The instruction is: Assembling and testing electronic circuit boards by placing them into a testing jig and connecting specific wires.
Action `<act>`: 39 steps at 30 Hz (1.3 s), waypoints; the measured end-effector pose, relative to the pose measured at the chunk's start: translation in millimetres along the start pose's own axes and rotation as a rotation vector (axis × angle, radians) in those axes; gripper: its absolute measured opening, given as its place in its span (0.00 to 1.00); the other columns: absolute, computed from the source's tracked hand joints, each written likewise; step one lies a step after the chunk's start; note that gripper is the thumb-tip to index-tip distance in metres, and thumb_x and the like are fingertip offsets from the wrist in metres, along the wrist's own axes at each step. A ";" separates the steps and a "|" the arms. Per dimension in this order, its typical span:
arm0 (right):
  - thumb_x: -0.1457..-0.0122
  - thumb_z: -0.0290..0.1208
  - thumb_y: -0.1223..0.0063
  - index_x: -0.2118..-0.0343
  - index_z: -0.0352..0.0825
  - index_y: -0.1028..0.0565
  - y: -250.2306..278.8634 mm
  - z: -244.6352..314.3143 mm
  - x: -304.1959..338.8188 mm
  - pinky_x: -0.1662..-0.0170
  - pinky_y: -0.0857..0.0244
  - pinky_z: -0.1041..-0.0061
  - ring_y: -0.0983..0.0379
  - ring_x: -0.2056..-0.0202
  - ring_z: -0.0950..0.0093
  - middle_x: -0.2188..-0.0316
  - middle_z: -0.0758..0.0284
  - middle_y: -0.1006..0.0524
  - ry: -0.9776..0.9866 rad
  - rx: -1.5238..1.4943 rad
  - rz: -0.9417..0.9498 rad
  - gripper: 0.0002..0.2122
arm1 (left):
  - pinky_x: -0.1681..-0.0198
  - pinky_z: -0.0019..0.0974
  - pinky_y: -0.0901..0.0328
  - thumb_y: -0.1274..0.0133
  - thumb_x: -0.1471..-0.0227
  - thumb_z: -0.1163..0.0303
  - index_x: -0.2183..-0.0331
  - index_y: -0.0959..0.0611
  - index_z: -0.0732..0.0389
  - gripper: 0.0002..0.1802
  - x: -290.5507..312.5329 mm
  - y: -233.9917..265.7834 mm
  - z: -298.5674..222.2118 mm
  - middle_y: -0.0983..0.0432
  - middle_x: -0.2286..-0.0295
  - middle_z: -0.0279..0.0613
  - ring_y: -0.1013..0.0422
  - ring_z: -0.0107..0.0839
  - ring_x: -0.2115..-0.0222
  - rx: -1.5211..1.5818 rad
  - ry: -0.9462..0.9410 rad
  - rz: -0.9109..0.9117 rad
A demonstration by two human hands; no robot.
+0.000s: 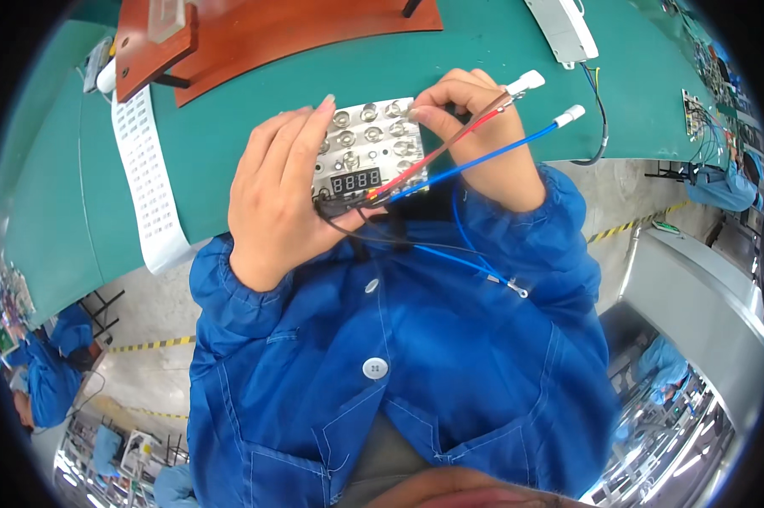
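A pale circuit board [362, 156] with several round metal-topped buttons and a dark four-digit display [356, 182] is held up in front of my chest. My left hand [280, 182] wraps the board's left side, thumb beneath and fingers along the edge. At the board's upper right corner, the thumb and forefinger of my right hand [475, 127] pinch together; whatever sits between them is too small to make out. Red, brown and blue wires [475, 165] with white plugs run from the board past my right hand. A blue lead ending in a metal ring terminal [517, 289] hangs over my jacket.
A reddish-brown wooden stand [289, 42] is on the green table [77, 203]. Left of it lies a white label strip [151, 182] hanging over the front edge. A white cased device [564, 30] with a cable sits at the far right. Other workers in blue are around.
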State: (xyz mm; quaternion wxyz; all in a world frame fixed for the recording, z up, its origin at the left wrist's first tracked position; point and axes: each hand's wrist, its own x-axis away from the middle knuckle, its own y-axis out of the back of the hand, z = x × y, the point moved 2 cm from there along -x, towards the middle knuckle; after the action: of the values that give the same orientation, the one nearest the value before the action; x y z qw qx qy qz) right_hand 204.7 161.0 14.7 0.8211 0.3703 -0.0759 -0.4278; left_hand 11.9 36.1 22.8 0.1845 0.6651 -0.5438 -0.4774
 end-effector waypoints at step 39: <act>0.43 0.30 0.48 0.50 0.38 0.19 -14.4 12.1 20.2 0.54 0.40 0.61 0.34 0.61 0.59 0.62 0.57 0.30 0.162 0.339 -0.090 0.18 | 0.48 0.49 0.33 0.29 0.65 0.52 0.49 0.23 0.63 0.42 2.2 2.1 5.8 0.23 0.54 0.51 0.27 0.52 0.55 0.072 -0.034 -0.045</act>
State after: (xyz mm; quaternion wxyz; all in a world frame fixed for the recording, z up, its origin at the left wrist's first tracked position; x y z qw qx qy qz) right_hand 202.6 134.0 9.7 0.7304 0.5396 -0.0639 -0.4139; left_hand 5.8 35.0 20.7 0.1405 0.6752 -0.5487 -0.4725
